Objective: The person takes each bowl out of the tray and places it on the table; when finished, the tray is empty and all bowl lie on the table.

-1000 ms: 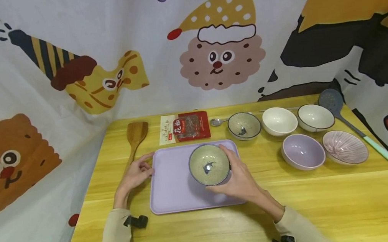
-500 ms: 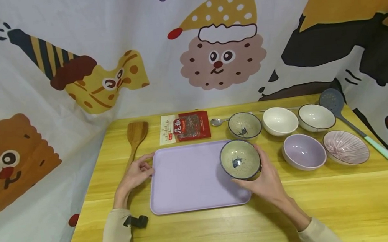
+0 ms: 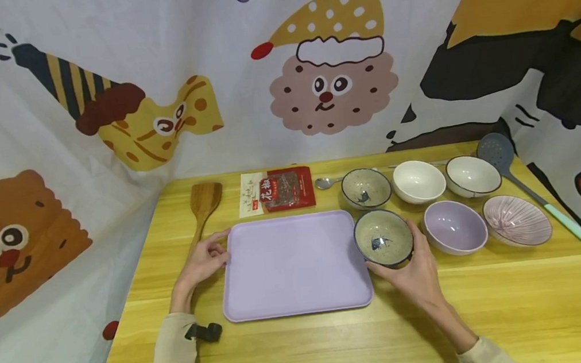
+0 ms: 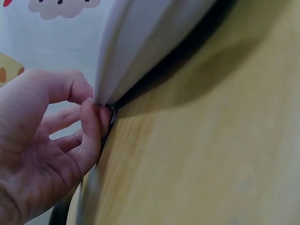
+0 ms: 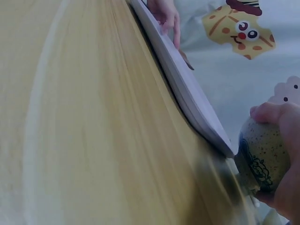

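My right hand (image 3: 416, 271) grips a speckled grey-green bowl (image 3: 382, 237) with a dark rim and a blue fish painted inside. The bowl is at the right edge of the lilac tray (image 3: 293, 268), overlapping its corner side in the head view. In the right wrist view, thumb and fingers curl round the bowl's speckled outer wall (image 5: 265, 147). At the tray's other end, my left hand (image 3: 203, 264) pinches the left rim between thumb and fingers; the left wrist view shows the fingertips right at the tray edge (image 4: 122, 61). The tray holds nothing.
Behind stand a matching fish bowl (image 3: 366, 189), a white bowl (image 3: 418, 182) and a dark-rimmed bowl (image 3: 473, 176). A purple bowl (image 3: 454, 227) and a striped bowl (image 3: 517, 220) sit right. Around lie a wooden spatula (image 3: 205, 199), red packet (image 3: 286, 189), spoon (image 3: 324, 183) and slotted turner (image 3: 496, 152).
My right hand has carried the fish bowl rightward from over the tray to its right edge, and lower. The left hand stays on the tray's left rim.
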`<state>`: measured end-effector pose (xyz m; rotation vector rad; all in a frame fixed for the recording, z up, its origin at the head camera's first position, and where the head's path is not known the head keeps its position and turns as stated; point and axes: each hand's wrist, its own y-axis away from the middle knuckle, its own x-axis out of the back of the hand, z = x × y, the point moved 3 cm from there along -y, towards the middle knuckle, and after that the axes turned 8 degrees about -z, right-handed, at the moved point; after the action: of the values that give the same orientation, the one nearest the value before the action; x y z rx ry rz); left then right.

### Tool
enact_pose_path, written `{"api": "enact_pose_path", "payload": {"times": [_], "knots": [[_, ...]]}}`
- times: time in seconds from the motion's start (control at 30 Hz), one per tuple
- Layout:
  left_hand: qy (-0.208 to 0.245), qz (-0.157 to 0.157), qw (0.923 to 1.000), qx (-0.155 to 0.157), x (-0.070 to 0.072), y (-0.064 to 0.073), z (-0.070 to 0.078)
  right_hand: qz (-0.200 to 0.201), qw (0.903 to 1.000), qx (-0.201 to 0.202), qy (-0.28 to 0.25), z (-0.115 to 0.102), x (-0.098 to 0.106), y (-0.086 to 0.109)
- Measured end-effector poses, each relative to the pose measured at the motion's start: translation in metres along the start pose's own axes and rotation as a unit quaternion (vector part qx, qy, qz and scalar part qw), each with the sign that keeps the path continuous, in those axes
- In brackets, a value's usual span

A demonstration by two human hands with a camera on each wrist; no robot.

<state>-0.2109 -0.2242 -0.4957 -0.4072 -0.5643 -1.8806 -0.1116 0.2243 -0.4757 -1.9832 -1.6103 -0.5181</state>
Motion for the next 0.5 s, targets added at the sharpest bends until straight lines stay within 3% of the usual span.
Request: {"api": "enact_pose_path", "payload": {"times": [0.5], "knots": [[-0.013, 0.017, 0.9998, 0.003, -0.001, 0.001, -0.003, 0.022, 0.9992, -0.03, -0.01, 0.015, -0.001, -0.005]]}}
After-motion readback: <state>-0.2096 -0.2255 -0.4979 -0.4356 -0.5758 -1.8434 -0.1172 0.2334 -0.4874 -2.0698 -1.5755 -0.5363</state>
